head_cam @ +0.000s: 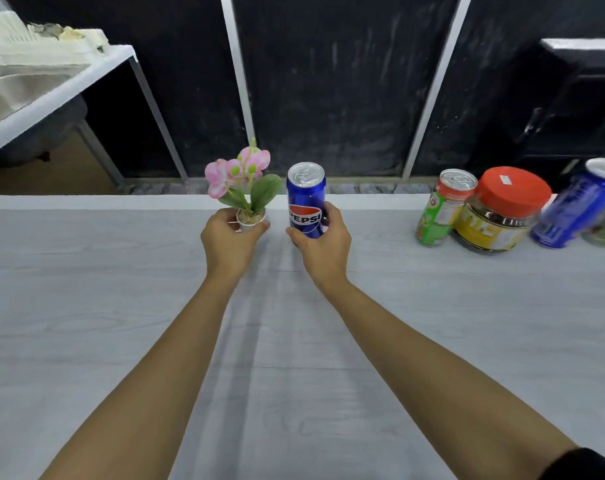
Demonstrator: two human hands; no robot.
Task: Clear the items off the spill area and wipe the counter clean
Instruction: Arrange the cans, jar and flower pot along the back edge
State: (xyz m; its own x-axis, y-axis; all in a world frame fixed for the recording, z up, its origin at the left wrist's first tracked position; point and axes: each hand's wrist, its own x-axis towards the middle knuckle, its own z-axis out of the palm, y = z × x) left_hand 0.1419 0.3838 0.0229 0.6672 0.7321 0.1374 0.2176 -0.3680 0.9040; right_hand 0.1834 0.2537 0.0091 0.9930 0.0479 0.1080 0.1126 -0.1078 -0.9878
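Gripping flower pot (250,221) in left hand (229,239), Pepsi can (306,199) in right hand (325,245), fingers (331,213) curled round each; seemingly resting on table (86,306).

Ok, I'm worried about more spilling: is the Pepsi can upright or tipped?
Upright: the Pepsi can has its silver lid on top and its logo reads level, with the right hand gripping its lower half.

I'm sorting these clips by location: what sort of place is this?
Most likely a kitchen: a steel sink with a dish rack at far left, and a green can and a red-lidded jar on the grey counter.
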